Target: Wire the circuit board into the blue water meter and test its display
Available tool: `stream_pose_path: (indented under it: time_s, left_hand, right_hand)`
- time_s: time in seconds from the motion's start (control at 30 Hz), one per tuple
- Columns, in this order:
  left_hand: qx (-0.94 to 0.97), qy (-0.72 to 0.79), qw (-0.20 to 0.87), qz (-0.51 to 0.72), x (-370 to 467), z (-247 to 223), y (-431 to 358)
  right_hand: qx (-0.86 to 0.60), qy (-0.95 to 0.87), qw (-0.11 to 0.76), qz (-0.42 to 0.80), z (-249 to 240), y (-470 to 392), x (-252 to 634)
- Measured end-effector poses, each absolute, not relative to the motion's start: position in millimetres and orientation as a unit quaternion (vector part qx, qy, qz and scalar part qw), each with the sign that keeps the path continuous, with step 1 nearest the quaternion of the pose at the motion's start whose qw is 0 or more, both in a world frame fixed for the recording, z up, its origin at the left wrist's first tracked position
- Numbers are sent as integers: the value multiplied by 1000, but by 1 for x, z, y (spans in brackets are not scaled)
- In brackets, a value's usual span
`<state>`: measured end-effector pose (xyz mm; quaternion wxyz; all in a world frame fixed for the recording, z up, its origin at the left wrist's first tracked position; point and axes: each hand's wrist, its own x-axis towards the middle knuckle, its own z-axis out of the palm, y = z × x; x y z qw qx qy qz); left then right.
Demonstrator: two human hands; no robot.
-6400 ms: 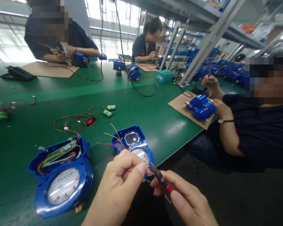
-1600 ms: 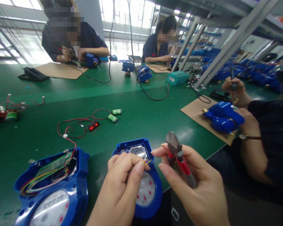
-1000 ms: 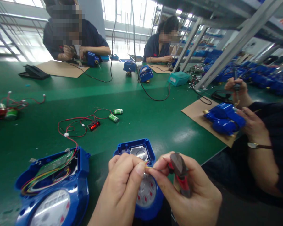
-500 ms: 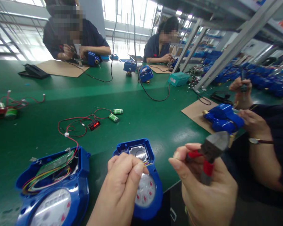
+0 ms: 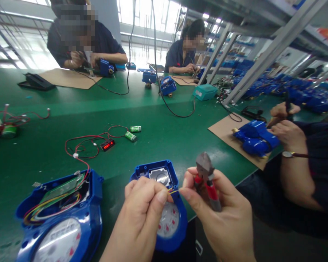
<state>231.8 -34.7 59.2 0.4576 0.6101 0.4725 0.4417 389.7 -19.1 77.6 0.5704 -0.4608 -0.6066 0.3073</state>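
Pinched between the thumb and fingers of my left hand [image 5: 143,209] are thin yellow and red wires [image 5: 172,191], over a blue meter housing [image 5: 177,222] with an open compartment and a round dial. My right hand [image 5: 221,211] is wrapped round cutting pliers [image 5: 206,173] with red and grey handles, their jaws pointing up. Its thumb and index fingertips are close to the wire ends, apart from them. At the left lies a second blue meter [image 5: 94,218], with a green circuit board [image 5: 62,187] and coloured wires inside.
A small red-digit display [image 5: 107,145] is wired to two green batteries [image 5: 130,136]. More batteries [image 5: 9,130] lie far left. A person's hands [image 5: 287,127] work by a blue meter [image 5: 255,138] on cardboard at right. Two people sit across the table; a cable [image 5: 177,115] hangs down.
My right hand has moved left with the pliers, closer to my left hand and the wires. The display digits differ. The hands of the person at right have shifted.
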Motion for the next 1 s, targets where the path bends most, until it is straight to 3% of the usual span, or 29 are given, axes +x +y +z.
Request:
stream_pose_path:
  time_s: [0.53,0.77,1.0]
  left_hand:
    - [619,474,471,412,229,59,-35]
    - [613,479,466,422,230,61,-34]
    - [604,480,474,425,230,60,-33]
  right_hand:
    - [-449,-654,522,314,82,-18,392]
    - [-479,-592,590,270,79,-15,403]
    - [-511,-671,411,347,86,-36,431]
